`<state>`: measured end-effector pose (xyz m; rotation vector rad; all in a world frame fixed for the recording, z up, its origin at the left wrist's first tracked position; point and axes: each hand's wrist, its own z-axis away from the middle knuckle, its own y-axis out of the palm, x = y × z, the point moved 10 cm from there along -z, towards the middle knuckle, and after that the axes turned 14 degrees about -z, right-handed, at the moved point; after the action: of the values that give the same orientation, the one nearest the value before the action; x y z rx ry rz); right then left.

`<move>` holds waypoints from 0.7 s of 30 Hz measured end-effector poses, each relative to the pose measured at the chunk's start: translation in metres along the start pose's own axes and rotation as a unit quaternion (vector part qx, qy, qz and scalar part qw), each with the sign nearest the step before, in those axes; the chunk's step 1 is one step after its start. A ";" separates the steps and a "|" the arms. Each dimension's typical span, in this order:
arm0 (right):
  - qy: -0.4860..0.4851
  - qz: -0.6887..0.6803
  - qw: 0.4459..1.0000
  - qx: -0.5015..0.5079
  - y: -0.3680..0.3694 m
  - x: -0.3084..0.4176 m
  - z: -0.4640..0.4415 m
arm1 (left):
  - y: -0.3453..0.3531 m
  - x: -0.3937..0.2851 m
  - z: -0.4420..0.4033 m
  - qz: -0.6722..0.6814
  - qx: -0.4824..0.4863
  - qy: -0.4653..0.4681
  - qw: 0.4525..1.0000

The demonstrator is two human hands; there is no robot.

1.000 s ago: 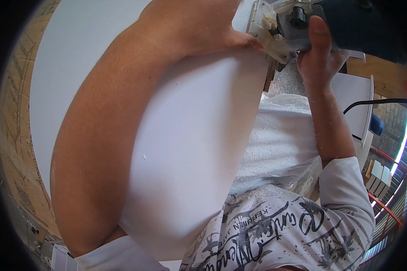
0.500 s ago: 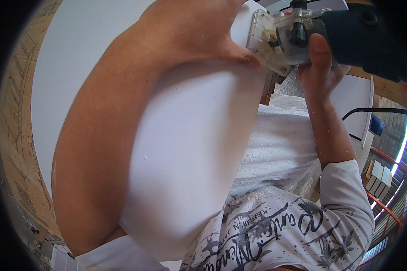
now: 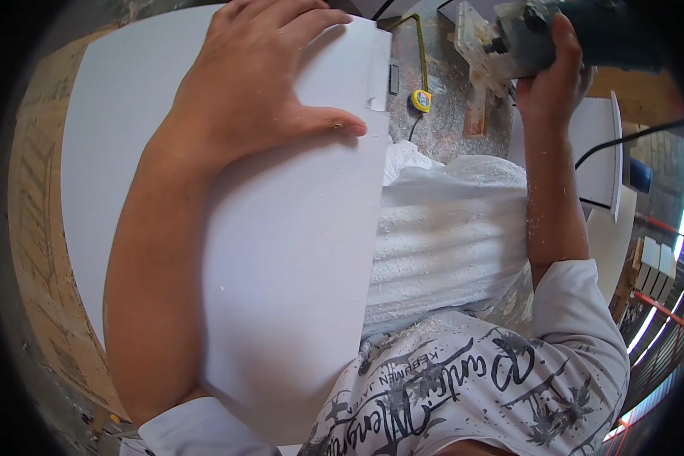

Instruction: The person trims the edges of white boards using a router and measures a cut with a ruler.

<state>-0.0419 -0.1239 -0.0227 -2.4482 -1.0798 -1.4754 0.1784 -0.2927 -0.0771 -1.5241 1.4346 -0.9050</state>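
A large white board (image 3: 296, 228) lies in front of me, with a small notch (image 3: 374, 102) cut into its right edge. My left hand (image 3: 254, 87) rests flat on the board near that edge, fingers stretched and thumb pointing right; nothing is in it. At the upper right, my right hand (image 3: 551, 91) is wrapped round a trim router (image 3: 612, 38) with a dark body and a clear, dusty base. The router is held sideways, apart from the board. Its far end is lost in the dark image border.
A yellow tape measure (image 3: 420, 100) lies beyond the board's edge with its blade pulled out. Dusty white cloth (image 3: 448, 235) covers my lap. A black cable (image 3: 623, 140) runs at right, near another white panel (image 3: 596, 148). Brown cardboard (image 3: 38, 190) lies under the board's left side.
The router has come away from the board's edge, up and to the right. My left hand now shows spread on the board, further from the router. The notch and tape measure have come into view.
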 end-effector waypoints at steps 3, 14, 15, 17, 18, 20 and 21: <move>0.051 0.021 0.998 -0.024 -0.005 -0.008 -0.002 | 0.007 0.006 0.001 -0.006 0.005 -0.013 1.000; 0.039 0.090 0.994 -0.053 -0.009 0.008 0.010 | 0.006 -0.052 -0.005 -0.125 0.039 0.025 0.991; 0.037 0.102 0.993 -0.046 -0.009 0.011 0.011 | 0.008 -0.056 -0.005 -0.132 0.042 0.018 0.990; 0.033 0.128 0.991 -0.029 -0.008 0.016 0.013 | 0.010 -0.059 -0.005 -0.141 0.052 0.011 0.989; 0.026 0.116 0.993 -0.027 -0.007 0.018 0.014 | 0.011 -0.060 -0.006 -0.144 0.059 0.011 0.988; 0.012 0.091 0.996 -0.020 -0.001 0.019 0.018 | 0.014 -0.060 -0.004 -0.138 0.056 0.009 0.989; 0.005 0.088 0.996 0.000 -0.001 0.017 0.020 | 0.016 -0.058 -0.003 -0.130 0.045 0.007 0.991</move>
<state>-0.0231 -0.1062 -0.0200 -2.4599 -0.8373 -1.4321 0.1646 -0.2351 -0.0883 -1.6624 1.2047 -1.1216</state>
